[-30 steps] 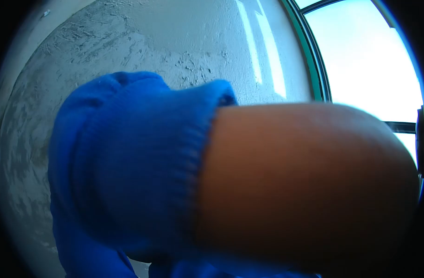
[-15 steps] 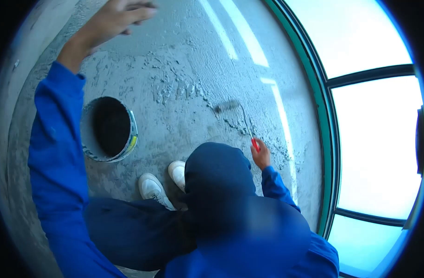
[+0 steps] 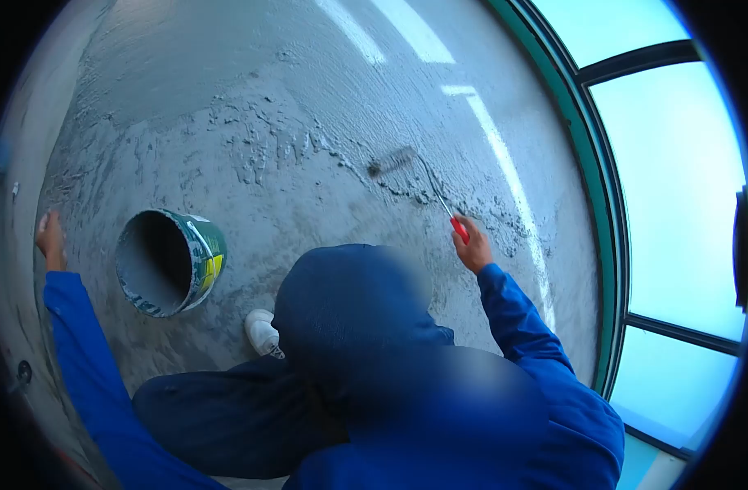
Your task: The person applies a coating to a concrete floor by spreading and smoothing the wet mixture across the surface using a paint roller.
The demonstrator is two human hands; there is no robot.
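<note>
My right hand (image 3: 473, 247) is closed around the red handle of a paint roller (image 3: 462, 230). The roller's grey, coated sleeve lies on the wet grey floor coating (image 3: 333, 90), at the rough edge of the wet layer. At the far left, my left hand (image 3: 52, 235) is beside the base of the wall, its fingers curled in with nothing visible in them. Between my hands, nearer the left one, a green bucket (image 3: 209, 249) with a yellow label is tipped toward the view, its inside dark and its rim smeared grey.
A pale wall (image 3: 26, 245) runs along the left. On the right stands a green-and-black framed window (image 3: 607, 237) with bright panes. My dark-trousered legs, a white shoe (image 3: 262, 333) and blue clothing fill the lower middle. Lumpy grey ridges cross the floor.
My left arm blocked the view first, then was raised at the upper left; now the hand is down by the wall. The bucket appears farther left and more tilted. My right hand still holds the roller.
</note>
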